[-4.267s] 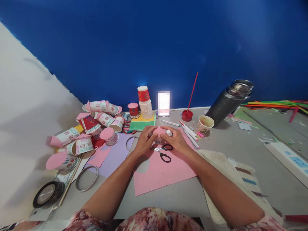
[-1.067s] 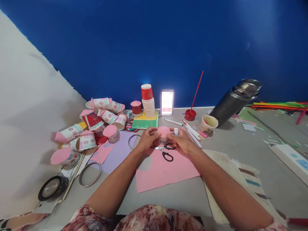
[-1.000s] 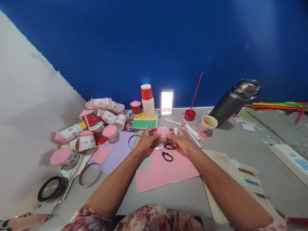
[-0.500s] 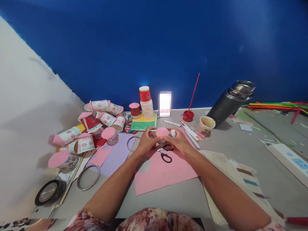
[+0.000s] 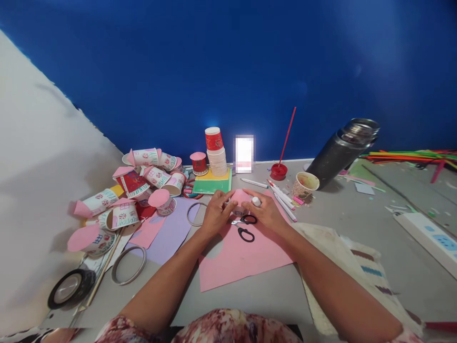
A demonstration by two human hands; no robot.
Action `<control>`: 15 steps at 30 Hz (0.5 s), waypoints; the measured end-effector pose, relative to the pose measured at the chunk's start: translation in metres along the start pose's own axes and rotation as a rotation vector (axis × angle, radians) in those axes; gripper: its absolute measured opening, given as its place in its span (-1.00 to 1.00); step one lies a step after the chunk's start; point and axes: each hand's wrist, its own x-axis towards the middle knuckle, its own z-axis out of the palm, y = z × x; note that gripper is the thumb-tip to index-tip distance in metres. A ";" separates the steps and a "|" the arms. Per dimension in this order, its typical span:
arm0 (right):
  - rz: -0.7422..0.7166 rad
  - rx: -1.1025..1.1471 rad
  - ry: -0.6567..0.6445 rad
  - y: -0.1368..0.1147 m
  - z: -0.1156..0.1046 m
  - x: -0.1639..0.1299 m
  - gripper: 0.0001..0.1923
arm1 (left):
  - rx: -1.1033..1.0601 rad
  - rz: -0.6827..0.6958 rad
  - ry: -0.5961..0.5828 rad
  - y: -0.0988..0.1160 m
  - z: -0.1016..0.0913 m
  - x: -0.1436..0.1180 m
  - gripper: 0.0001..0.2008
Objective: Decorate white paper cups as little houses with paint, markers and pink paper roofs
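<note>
Fingers of both hands are closed around a small paper cup (image 5: 238, 209) capped with a pink paper circle (image 5: 240, 196), held just above the table. The left hand (image 5: 216, 213) grips the cup's side, with its fingers (image 5: 228, 197) curled over the circle's edge. The right hand (image 5: 264, 213) presses from the other side and also pinches a small white glue stick (image 5: 256, 201) against the cup.

Half a second ago the pink circle faced up as a flat, open disc with the fingers only at its rim; now the fingers have folded over it and the cup sits lower, closer to the pink paper sheet (image 5: 243, 252). That reads as the circle being pressed down onto the cup (a judgement, since the rim itself is hidden).

Black-handled scissors (image 5: 244, 226) lie on the sheet just beside the hands, untouched since the earlier views. Farther out, to the left, lies a heap of decorated cups with pink caps (image 5: 124, 195); behind the hands stands a stack of paper cups (image 5: 216, 157), and to the right, white markers (image 5: 283, 197) and a tilted steel flask (image 5: 339, 151).
</note>
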 end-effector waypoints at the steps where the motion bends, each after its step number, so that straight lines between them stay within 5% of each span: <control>1: -0.003 -0.017 -0.003 0.001 0.000 0.000 -0.45 | 0.034 0.013 -0.009 -0.001 0.000 0.000 -0.65; 7: -0.109 -0.234 -0.028 0.003 -0.004 0.002 -0.35 | 0.125 0.053 -0.100 -0.003 -0.003 0.002 -0.52; 15: -0.143 -0.250 -0.077 0.007 -0.007 0.006 -0.43 | 0.138 0.068 -0.150 -0.005 -0.004 0.006 -0.53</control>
